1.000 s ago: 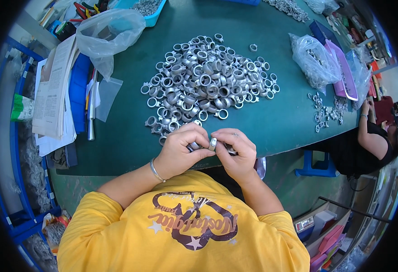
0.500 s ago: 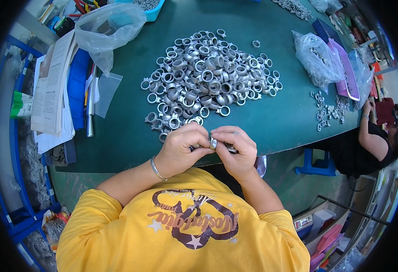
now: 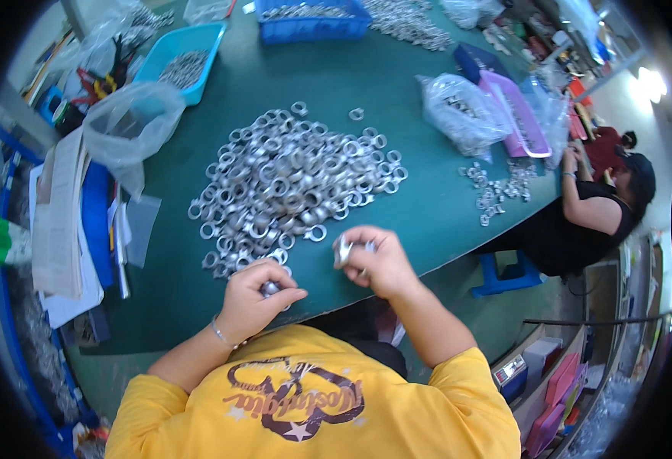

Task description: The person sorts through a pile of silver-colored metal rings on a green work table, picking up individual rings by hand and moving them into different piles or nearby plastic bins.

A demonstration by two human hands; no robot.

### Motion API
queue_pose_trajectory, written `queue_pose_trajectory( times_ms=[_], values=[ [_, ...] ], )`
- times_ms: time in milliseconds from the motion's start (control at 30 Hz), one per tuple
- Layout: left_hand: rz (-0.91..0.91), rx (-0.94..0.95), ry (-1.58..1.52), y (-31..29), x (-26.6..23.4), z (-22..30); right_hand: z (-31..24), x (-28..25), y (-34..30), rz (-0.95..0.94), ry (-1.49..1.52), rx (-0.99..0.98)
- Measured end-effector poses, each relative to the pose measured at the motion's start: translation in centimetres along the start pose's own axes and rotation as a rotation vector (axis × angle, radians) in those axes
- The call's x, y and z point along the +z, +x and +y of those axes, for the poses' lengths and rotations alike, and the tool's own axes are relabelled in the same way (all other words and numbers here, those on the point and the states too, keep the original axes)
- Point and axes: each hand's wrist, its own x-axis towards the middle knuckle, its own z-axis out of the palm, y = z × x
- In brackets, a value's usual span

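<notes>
A large heap of silver metal rings [image 3: 275,172], each with a small lug, lies on the green tabletop in front of me. At the near end of this heap, my left hand [image 3: 256,297] is closed around a metal ring [image 3: 270,288], which shows between thumb and fingers. My right hand [image 3: 380,264], raised over the table to the right, pinches another metal ring [image 3: 343,252] at its fingertips. Something else shiny shows within the right palm, partly covered by the fingers. A gap separates the two hands.
Left stand a clear plastic bag [image 3: 133,126], stacked papers [image 3: 57,222] and a turquoise tray [image 3: 212,65]. A blue bin [image 3: 313,29] sits at the far edge. Rightward are a bag of parts [image 3: 466,115], a pink tray [image 3: 513,115], loose small parts [image 3: 496,187] and a seated person [image 3: 600,206].
My hands, together at one ring before, have come apart, the right one moving right and away from the left. The view has shifted, bringing more of the table's far side into sight.
</notes>
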Motion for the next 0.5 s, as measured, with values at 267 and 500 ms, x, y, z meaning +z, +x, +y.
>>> queue_pose_trajectory(
  times_ms=[267,500],
  values=[
    [-0.035,-0.193,-0.221,0.1,0.9,1.0,-12.2,-10.5,7.1,0.531,0.453,-0.454],
    [0.248,0.246,0.117,1.4,1.5,2.6,-0.3,2.7,1.7,-0.211,0.416,0.410]
  ],
)
